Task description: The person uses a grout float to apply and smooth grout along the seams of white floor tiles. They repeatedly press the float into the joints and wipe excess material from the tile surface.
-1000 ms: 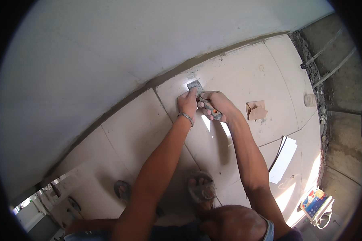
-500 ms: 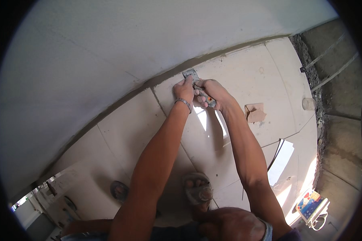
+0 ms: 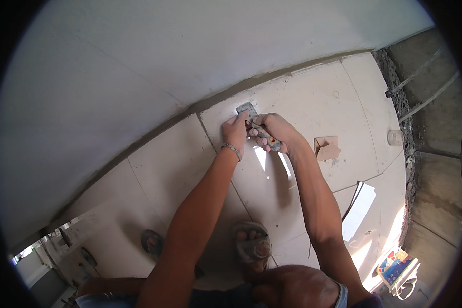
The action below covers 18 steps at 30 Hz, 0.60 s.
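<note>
My right hand (image 3: 277, 128) is closed round the handle of a mortar-smeared putty knife (image 3: 247, 109), with an orange-rimmed hole near the handle's end. My left hand (image 3: 234, 132), with a bracelet at the wrist, pinches the tool near the base of its grey blade. Some fingers of the left hand are hidden. The blade points toward the wall (image 3: 133, 66), over the pale floor tiles (image 3: 313, 97). A strip of grey mortar (image 3: 210, 100) runs along the foot of the wall, a short way beyond the blade tip.
A torn piece of brown cardboard (image 3: 327, 148) lies right of my hands. White strips (image 3: 358, 210) rest farther right, near a colourful bag (image 3: 397, 267). A rough broken edge (image 3: 401, 102) bounds the tiles at the right. My sandalled foot (image 3: 252, 244) is below.
Both hands have drawn the putty knife back toward me, so its blade is farther from the mortar strip at the wall. The grip looks the same, and the view has shifted slightly.
</note>
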Tool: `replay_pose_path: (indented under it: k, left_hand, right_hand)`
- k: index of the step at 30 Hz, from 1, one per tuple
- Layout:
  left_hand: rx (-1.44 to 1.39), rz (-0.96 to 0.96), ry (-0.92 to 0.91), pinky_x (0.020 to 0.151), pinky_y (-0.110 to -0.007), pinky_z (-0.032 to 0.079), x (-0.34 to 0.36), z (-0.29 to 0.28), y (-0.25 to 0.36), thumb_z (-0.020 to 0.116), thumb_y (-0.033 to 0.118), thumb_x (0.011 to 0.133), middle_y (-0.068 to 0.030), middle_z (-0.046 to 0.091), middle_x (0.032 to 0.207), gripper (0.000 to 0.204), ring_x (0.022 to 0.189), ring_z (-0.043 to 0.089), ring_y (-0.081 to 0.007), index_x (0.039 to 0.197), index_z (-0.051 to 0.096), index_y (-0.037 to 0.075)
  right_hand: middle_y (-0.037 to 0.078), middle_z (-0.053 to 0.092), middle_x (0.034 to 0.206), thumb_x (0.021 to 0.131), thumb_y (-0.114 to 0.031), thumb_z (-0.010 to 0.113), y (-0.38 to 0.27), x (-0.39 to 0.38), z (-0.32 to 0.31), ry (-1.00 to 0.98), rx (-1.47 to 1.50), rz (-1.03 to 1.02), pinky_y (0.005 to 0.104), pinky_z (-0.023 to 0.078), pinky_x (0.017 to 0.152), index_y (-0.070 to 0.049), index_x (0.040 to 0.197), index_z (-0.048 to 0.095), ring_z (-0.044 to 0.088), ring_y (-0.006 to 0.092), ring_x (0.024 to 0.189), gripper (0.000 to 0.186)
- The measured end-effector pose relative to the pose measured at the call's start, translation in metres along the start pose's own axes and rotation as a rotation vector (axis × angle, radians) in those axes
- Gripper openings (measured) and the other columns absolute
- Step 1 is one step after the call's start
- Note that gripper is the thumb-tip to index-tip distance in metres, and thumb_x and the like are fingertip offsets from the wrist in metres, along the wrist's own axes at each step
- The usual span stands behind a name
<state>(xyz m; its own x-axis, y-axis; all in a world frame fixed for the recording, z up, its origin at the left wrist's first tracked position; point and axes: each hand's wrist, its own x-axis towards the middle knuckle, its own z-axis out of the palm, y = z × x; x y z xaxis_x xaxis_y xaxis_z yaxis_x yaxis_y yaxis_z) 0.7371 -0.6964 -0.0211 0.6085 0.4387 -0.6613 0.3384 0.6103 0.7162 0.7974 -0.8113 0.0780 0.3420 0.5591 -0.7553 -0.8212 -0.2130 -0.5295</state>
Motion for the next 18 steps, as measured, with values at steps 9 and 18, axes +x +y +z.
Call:
replay_pose_path:
  k: [9,18]
  left_hand:
    - [0.060,0.043,0.085,0.052,-0.029,0.045,0.004,0.004,0.009,0.065,0.023,0.098,-0.0005,0.058,0.074,0.025,0.057,0.051,-0.0106,0.088,0.068,0.001]
    - [0.020,-0.151,-0.117,0.070,-0.039,0.059,0.016,-0.017,0.021,0.059,0.026,0.101,-0.0092,0.064,0.087,0.025,0.075,0.066,-0.0216,0.103,0.064,0.002]
  right_hand:
    - [0.003,0.055,0.071,0.104,-0.013,0.043,0.002,0.009,0.012,0.062,0.039,-0.054,0.0276,0.039,0.034,-0.004,0.097,0.051,0.046,0.0098,0.046,0.014]
    - [0.007,0.063,0.076,0.103,-0.015,0.045,0.004,-0.010,0.015,-0.006,0.259,-0.080,0.0269,0.045,0.037,0.002,0.105,0.054,0.053,0.0146,0.046,0.020]
